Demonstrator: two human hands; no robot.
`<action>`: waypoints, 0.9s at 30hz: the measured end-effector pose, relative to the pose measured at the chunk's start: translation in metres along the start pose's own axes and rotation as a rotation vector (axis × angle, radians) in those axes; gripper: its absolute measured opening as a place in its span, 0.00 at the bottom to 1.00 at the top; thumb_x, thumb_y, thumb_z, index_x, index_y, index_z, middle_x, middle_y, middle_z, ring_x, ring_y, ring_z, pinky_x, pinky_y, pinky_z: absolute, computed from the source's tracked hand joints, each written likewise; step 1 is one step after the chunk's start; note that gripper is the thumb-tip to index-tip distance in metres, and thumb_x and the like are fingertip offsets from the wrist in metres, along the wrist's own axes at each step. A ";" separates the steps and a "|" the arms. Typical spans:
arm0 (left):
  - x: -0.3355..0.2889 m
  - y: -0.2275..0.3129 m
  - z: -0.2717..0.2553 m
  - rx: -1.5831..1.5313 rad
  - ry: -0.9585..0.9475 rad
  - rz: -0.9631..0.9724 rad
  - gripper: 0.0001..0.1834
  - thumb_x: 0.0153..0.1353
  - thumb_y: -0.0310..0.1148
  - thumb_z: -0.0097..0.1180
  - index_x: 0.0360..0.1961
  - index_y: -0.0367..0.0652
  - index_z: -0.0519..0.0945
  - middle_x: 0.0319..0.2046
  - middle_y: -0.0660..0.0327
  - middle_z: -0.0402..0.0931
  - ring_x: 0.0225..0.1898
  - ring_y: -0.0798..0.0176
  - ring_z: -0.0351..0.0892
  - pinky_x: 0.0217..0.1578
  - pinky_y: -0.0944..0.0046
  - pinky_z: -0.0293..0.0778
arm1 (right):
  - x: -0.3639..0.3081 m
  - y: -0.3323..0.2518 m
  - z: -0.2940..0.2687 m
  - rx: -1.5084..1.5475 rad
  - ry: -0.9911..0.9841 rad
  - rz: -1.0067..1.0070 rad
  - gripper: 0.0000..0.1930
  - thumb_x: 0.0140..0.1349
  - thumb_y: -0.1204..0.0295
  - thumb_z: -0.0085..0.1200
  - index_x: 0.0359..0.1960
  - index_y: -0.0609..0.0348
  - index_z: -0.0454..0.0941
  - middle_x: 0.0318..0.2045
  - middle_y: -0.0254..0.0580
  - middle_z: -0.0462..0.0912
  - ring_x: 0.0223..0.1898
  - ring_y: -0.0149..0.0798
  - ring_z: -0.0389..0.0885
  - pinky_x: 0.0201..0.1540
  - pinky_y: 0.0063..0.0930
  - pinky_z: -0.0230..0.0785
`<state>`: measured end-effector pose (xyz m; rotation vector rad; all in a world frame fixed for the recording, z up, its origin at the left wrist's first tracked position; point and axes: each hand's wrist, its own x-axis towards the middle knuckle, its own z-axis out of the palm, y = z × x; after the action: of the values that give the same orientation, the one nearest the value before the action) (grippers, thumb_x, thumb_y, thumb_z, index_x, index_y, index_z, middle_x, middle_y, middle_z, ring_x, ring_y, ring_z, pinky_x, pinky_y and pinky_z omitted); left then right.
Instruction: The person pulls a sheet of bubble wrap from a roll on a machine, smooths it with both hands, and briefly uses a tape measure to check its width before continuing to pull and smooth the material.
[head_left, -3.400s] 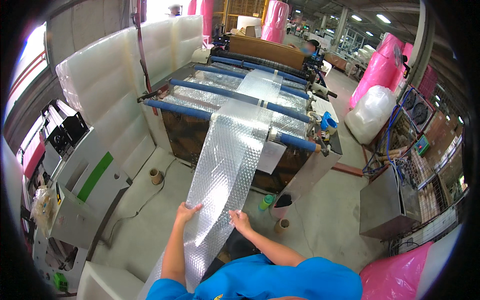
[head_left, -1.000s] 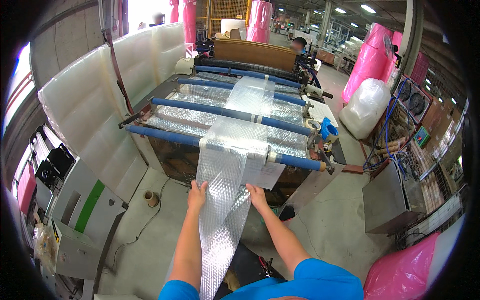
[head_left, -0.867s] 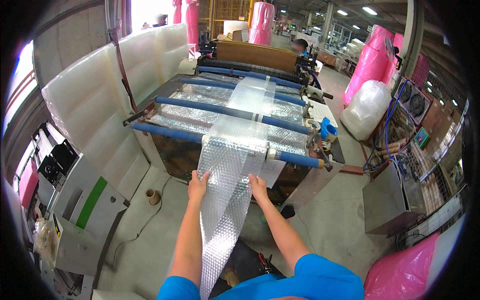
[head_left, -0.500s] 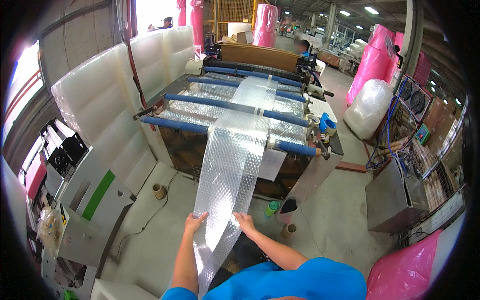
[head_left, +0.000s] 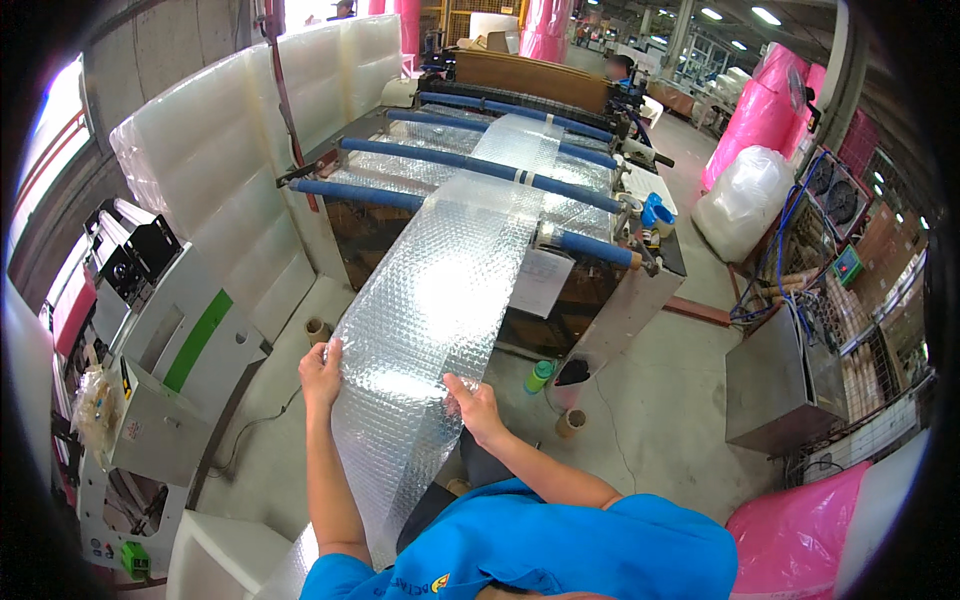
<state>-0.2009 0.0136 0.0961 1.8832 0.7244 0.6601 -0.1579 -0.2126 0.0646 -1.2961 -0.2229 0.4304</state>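
Note:
A long strip of clear bubble wrap [head_left: 430,300] runs from the blue rollers [head_left: 470,170] of a machine down toward me. My left hand [head_left: 320,370] grips the strip's left edge. Opposite it, my right hand [head_left: 472,408] holds the right edge. Between my hands the strip is stretched flat and shiny, and it hangs down below them past my blue shirt.
White foam slabs [head_left: 215,150] lean left of the machine. A grey and green cabinet [head_left: 165,350] stands at the left. A green bottle [head_left: 538,377] and a cardboard core [head_left: 570,423] sit on the floor. Pink bags [head_left: 755,110], a clear bag [head_left: 742,200] and a grey box [head_left: 785,385] are at the right.
My hands have pulled the bubble wrap away from the rollers toward me, so a longer stretch of it is drawn out; earlier they held it close to the front roller.

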 end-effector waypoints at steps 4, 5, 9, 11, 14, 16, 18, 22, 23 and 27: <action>0.002 -0.013 0.007 0.005 -0.002 0.016 0.20 0.54 0.42 0.47 0.15 0.36 0.69 0.06 0.64 0.60 0.10 0.73 0.58 0.13 0.68 0.56 | 0.001 0.001 0.001 -0.008 0.031 0.034 0.16 0.53 0.58 0.50 0.19 0.59 0.72 0.16 0.32 0.72 0.17 0.24 0.66 0.20 0.19 0.59; 0.002 -0.019 0.013 0.043 -0.020 0.023 0.20 0.55 0.41 0.47 0.15 0.35 0.68 0.07 0.63 0.60 0.10 0.72 0.58 0.14 0.67 0.57 | 0.002 0.008 -0.003 -0.012 0.055 0.044 0.16 0.53 0.59 0.50 0.19 0.59 0.72 0.16 0.31 0.72 0.17 0.24 0.66 0.20 0.19 0.59; 0.006 -0.105 0.053 0.241 -0.096 0.095 0.20 0.55 0.40 0.44 0.17 0.33 0.67 0.10 0.57 0.62 0.15 0.65 0.62 0.19 0.64 0.61 | 0.019 0.082 -0.034 -0.170 0.111 0.093 0.16 0.55 0.60 0.49 0.24 0.62 0.74 0.19 0.30 0.73 0.21 0.22 0.67 0.23 0.20 0.60; -0.003 -0.129 0.067 0.201 -0.054 0.018 0.19 0.56 0.41 0.43 0.19 0.34 0.67 0.14 0.55 0.64 0.19 0.63 0.64 0.23 0.63 0.62 | 0.027 0.101 -0.043 -0.377 0.038 0.116 0.18 0.56 0.59 0.46 0.30 0.64 0.76 0.19 0.32 0.75 0.24 0.22 0.67 0.27 0.20 0.62; -0.010 -0.138 0.086 0.178 -0.018 0.004 0.19 0.54 0.42 0.46 0.21 0.33 0.67 0.17 0.56 0.66 0.20 0.62 0.64 0.24 0.63 0.61 | 0.039 0.127 -0.061 -0.494 0.052 0.070 0.20 0.56 0.56 0.44 0.29 0.62 0.76 0.15 0.38 0.73 0.20 0.25 0.66 0.24 0.25 0.59; -0.009 -0.137 0.094 0.215 0.037 0.073 0.22 0.50 0.45 0.51 0.21 0.32 0.67 0.17 0.55 0.67 0.21 0.60 0.64 0.26 0.61 0.62 | 0.047 0.139 -0.067 -0.454 0.064 -0.071 0.21 0.56 0.54 0.43 0.25 0.63 0.75 0.12 0.37 0.69 0.18 0.25 0.63 0.22 0.25 0.58; -0.016 -0.137 0.105 0.248 0.163 0.218 0.24 0.47 0.47 0.55 0.23 0.31 0.67 0.19 0.54 0.68 0.22 0.58 0.64 0.27 0.60 0.63 | 0.051 0.143 -0.074 -0.490 0.074 -0.026 0.22 0.56 0.53 0.43 0.21 0.64 0.72 0.10 0.35 0.65 0.17 0.26 0.60 0.21 0.26 0.56; -0.018 -0.111 0.105 0.320 -0.080 -0.042 0.31 0.40 0.51 0.60 0.29 0.28 0.69 0.25 0.49 0.71 0.27 0.54 0.67 0.33 0.58 0.64 | 0.049 0.132 -0.079 -0.419 0.113 -0.017 0.24 0.55 0.52 0.44 0.20 0.65 0.72 0.10 0.36 0.64 0.17 0.26 0.61 0.21 0.27 0.56; -0.017 -0.112 0.106 0.303 -0.092 -0.053 0.33 0.39 0.52 0.60 0.30 0.28 0.69 0.27 0.48 0.71 0.28 0.54 0.68 0.34 0.58 0.64 | 0.051 0.135 -0.081 -0.474 0.083 0.026 0.23 0.55 0.52 0.44 0.23 0.64 0.73 0.14 0.40 0.68 0.19 0.28 0.65 0.23 0.27 0.58; -0.013 -0.138 0.112 0.331 0.031 -0.003 0.35 0.37 0.54 0.60 0.32 0.28 0.70 0.29 0.47 0.72 0.30 0.51 0.70 0.35 0.58 0.65 | 0.053 0.133 -0.080 -0.521 0.031 0.075 0.23 0.53 0.50 0.43 0.33 0.61 0.76 0.24 0.49 0.77 0.28 0.35 0.75 0.32 0.29 0.64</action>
<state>-0.1572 -0.0151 -0.0741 2.1755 0.8992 0.5956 -0.1031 -0.2327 -0.0885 -1.8253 -0.2721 0.4306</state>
